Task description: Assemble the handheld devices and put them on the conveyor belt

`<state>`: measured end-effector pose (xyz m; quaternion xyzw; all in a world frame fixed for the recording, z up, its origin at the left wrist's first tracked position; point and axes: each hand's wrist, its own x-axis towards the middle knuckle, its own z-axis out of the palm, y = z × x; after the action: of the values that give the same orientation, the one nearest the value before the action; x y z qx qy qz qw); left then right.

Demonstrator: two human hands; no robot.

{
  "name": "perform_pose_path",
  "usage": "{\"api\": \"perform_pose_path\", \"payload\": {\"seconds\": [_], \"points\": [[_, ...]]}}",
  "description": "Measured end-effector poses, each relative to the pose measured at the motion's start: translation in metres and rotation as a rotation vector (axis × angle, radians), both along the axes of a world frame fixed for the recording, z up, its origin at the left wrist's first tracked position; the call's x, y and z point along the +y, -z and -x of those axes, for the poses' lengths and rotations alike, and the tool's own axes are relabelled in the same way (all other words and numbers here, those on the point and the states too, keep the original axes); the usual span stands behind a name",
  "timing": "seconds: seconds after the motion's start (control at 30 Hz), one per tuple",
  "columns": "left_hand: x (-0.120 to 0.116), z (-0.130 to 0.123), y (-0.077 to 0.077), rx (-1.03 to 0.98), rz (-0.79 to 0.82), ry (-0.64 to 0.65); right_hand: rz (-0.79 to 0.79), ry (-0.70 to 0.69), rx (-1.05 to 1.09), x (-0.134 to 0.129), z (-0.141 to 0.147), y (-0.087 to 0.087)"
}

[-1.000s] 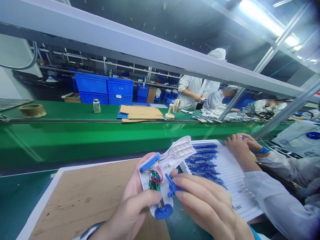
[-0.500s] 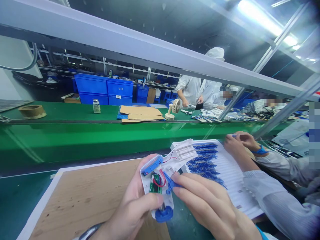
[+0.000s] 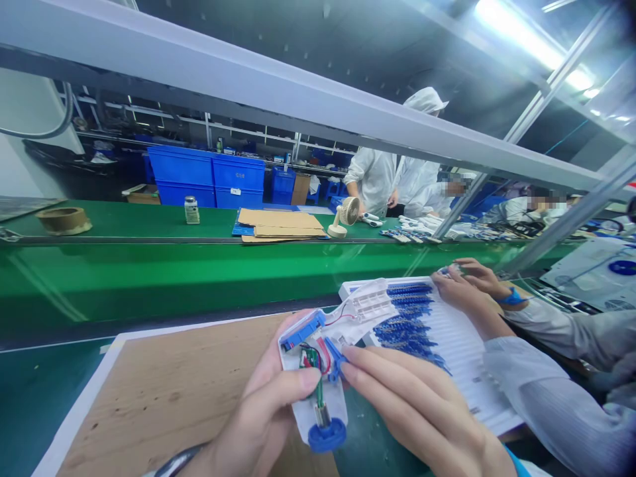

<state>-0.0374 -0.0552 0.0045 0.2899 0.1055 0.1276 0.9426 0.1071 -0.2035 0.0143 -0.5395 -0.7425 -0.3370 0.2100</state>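
Note:
My left hand (image 3: 265, 401) is wrapped round an open white plastic housing (image 3: 338, 397) of a handheld device, thumb over its inside. The housing's handle end (image 3: 370, 303) points up and right. In it sit a blue rectangular module (image 3: 303, 331), a green circuit board (image 3: 309, 358) and red and dark wires. A metal cylinder (image 3: 322, 416) with a blue round cap (image 3: 326, 435) lies at the lower end. My right hand (image 3: 422, 404) has its fingertips closed on a small blue plastic piece (image 3: 334, 356), set against the housing's right inner side.
Beyond the housing, a white tray (image 3: 489, 391) holds rows of blue parts (image 3: 407, 324). A co-worker's hands (image 3: 464, 285) work above its far right corner. A brown board (image 3: 173, 391) lies at left. Cardboard sheets (image 3: 283, 222) and a small fan (image 3: 342, 217) stand on the green ledge.
The metal cylinder and blue cap sit slightly lower, with more green wire showing. The small blue piece has shifted a little in the housing. The co-worker's hands moved slightly left.

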Motion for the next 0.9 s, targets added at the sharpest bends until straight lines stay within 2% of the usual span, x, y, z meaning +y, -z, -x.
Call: {"api": "perform_pose_path", "payload": {"seconds": [0.13, 0.37, 0.73, 0.9], "points": [[0.0, 0.001, -0.002, -0.049, 0.003, 0.012, 0.009, 0.019, 0.023, -0.003, 0.0, 0.004], [-0.004, -0.002, -0.008, 0.075, -0.046, -0.048, 0.057, 0.029, 0.113, -0.009, 0.003, 0.012], [-0.007, -0.007, 0.002, 0.018, -0.185, -0.118, 0.002, 0.038, 0.211, -0.001, 0.008, 0.01], [-0.005, -0.003, 0.003, 0.068, -0.191, -0.063, -0.015, 0.041, 0.21, -0.001, 0.009, 0.012]]}}
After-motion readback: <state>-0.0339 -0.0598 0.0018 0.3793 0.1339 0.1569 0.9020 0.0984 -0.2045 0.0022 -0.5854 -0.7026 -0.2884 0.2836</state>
